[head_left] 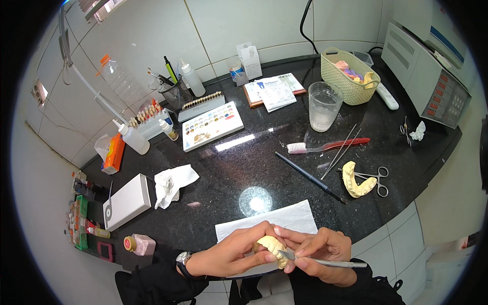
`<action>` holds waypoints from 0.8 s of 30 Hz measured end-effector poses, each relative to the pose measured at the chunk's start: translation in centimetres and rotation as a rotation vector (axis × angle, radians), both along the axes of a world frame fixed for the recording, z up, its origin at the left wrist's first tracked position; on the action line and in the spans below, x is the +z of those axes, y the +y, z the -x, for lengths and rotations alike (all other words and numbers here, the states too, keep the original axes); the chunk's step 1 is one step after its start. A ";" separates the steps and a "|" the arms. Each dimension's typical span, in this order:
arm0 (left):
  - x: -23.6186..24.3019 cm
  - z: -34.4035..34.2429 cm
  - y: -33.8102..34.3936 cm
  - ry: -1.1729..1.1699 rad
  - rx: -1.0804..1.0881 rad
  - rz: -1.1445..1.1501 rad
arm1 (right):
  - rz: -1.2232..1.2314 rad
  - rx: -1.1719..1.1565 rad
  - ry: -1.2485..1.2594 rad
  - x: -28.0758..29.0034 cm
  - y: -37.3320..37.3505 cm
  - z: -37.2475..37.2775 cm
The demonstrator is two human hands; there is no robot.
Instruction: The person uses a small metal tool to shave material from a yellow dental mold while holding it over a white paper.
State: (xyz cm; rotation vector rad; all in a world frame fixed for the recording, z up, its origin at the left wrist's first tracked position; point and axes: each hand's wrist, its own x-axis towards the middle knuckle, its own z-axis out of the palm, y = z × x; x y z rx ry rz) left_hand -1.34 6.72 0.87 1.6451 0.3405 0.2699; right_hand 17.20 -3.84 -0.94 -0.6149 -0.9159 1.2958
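1. Curling round a pale yellow, arch-shaped plaster dental cast [272,244], the left hand [239,249] has its thumb and fingers closed on it; a black-strapped metal wristwatch [184,257] circles that wrist.
2. The right hand [325,250] pinches a slim silver metal knife [338,264] between thumb and fingers, its blade against the cast and its handle pointing right.
3. Both hands and the cast are at the near edge of the black speckled stone counter [223,178], over a white paper sheet [300,216]; whether the cast touches the sheet cannot be told.
4. Toward the surface's right edge lies a second pale yellow horseshoe-shaped cast [353,186], partly hiding a steel ring-handled clamp [382,190].
5. Left of that pair, a thin dark blue stick [307,172] slants; beyond it are silver metal tweezers [335,158] and a red-handled toothbrush [330,146] with pale bristles.
6. Near the far right corner stand a clear tumbler [323,114] partly filled with liquid, a pale green woven plastic basket [338,89] and a white box-shaped machine [406,56].
7. Toward the left edge are a crumpled white tissue [173,184], a flat white box [127,203] and a clear bottle of pink powder [144,245].
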 end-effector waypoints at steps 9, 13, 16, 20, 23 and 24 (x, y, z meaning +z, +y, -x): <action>-0.2 0.1 0.0 0.023 0.011 -0.023 | -0.055 0.075 -0.053 -0.7 0.2 -0.6; -0.1 0.1 0.1 0.018 0.009 -0.017 | 0.004 0.088 -0.047 -0.2 0.0 -0.5; -0.2 0.1 0.1 0.033 0.010 0.046 | 0.013 0.082 -0.053 -0.3 -0.1 -0.4; 0.0 -0.1 -0.1 0.006 0.012 0.048 | -0.039 0.038 -0.031 -0.4 -0.1 -0.3; -0.2 0.1 0.0 0.011 0.007 0.027 | -0.073 0.038 -0.046 -0.5 0.3 -0.3; -0.2 0.2 0.0 0.015 -0.001 0.035 | -0.075 0.049 -0.057 -0.6 0.3 -0.4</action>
